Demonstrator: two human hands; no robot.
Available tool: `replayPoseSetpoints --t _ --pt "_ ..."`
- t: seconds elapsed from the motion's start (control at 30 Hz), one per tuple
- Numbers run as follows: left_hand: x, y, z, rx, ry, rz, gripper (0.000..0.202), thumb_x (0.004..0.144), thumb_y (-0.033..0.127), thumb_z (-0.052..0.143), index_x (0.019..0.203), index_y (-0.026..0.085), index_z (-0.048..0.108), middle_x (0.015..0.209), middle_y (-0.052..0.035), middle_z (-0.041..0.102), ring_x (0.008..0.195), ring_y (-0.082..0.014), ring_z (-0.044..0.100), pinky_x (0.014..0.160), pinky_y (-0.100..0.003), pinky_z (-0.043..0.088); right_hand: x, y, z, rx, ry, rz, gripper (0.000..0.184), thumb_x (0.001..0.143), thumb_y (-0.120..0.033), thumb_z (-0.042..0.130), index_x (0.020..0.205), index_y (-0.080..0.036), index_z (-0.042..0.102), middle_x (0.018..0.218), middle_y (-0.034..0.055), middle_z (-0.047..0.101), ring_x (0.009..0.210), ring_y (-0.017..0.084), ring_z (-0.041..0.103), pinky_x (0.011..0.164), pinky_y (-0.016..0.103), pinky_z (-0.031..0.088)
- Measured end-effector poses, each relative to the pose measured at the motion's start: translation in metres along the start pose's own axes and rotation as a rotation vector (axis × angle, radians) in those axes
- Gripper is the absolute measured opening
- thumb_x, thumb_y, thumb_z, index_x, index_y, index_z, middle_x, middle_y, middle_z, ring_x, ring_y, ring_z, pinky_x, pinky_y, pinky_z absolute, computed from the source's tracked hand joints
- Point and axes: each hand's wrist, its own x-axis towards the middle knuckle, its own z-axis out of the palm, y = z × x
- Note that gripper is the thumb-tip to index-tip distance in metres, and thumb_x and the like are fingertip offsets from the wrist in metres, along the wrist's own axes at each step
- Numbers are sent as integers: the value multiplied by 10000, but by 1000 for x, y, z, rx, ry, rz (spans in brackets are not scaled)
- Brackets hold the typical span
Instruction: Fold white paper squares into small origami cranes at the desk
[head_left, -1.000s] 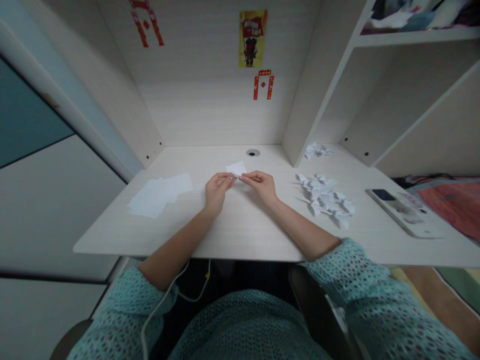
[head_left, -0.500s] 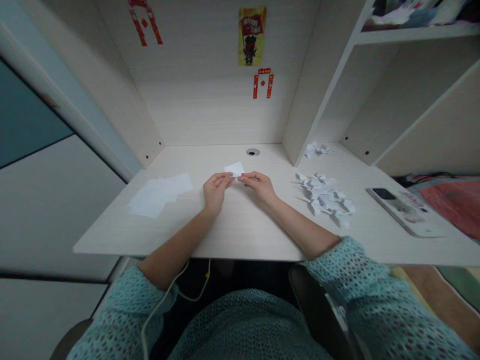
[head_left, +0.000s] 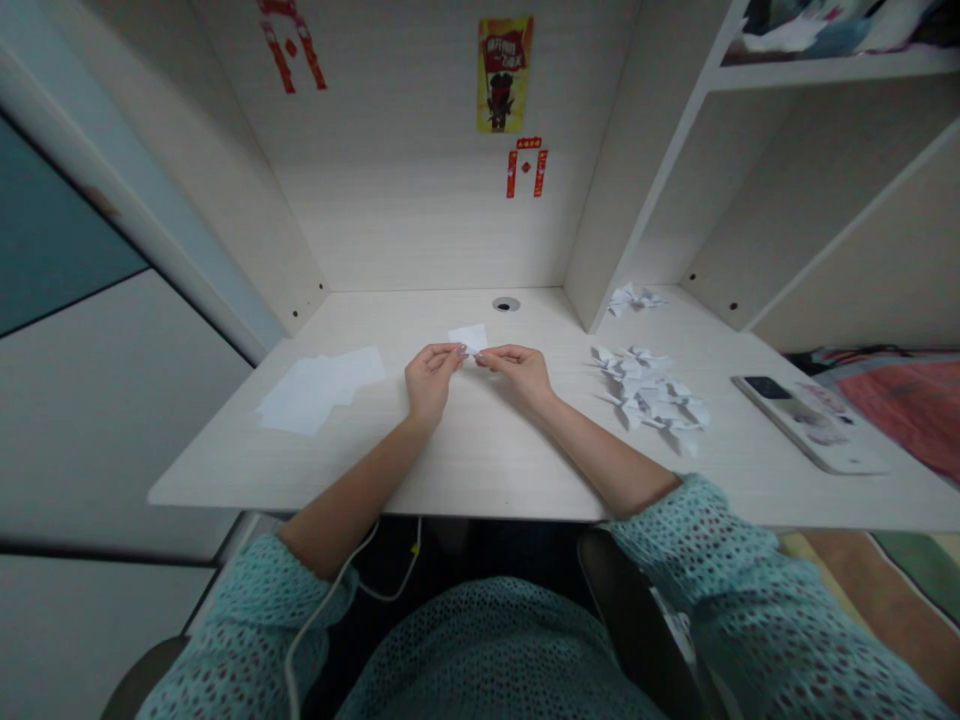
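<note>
A small white piece of paper (head_left: pixel 469 337) is held just above the pale wooden desk (head_left: pixel 487 450) near its middle. My left hand (head_left: pixel 430 380) pinches the paper's near edge with thumb and fingertips. My right hand (head_left: pixel 520 370) pinches the same edge from the right, its fingertips almost meeting those of the left. Both forearms come up from the desk's front edge, in teal knit sleeves.
A loose stack of white paper sheets (head_left: pixel 319 387) lies at the left. Several folded white paper figures (head_left: pixel 652 392) are heaped at the right, with a few more (head_left: pixel 631 297) by the shelf divider. A phone (head_left: pixel 806 420) lies far right. A cable hole (head_left: pixel 505 304) sits behind the hands.
Both hands keep their pinch on the paper; they have shifted only slightly, and the paper sits much as before.
</note>
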Motion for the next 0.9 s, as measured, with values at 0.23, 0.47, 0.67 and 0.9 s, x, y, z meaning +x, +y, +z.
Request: replayPoseSetpoints --t 0.23,0.47,0.67,0.9 --pt "0 -4 -1 -50 -5 -40 227 669 315 734 802 149 655 805 -55 703 767 -148 672 788 -306 531 1 1 0 40 4 13 224 572 -361 780 676 -180 699 690 34 710 670 149 631 705 294 472" --pt "1 -6 -1 -51 -3 -51 226 677 322 728 804 153 650 828 -61 706 765 -150 674 786 -312 535 3 6 1 83 -5 16 230 552 -352 790 668 -189 678 697 22 709 676 141 626 727 297 467" --pt "1 -5 0 -9 -1 -1 220 681 323 723 796 154 641 808 -61 700 758 -154 674 784 -324 538 2 6 3 117 13 24 240 543 -331 793 683 -192 655 695 8 698 667 126 618 700 270 457" --pt "0 -1 -1 62 -22 73 240 695 304 711 839 172 573 744 -39 694 728 -161 681 746 -299 533 3 6 3 158 -10 -37 359 531 -338 802 656 -214 489 591 -43 643 634 128 626 683 266 466"
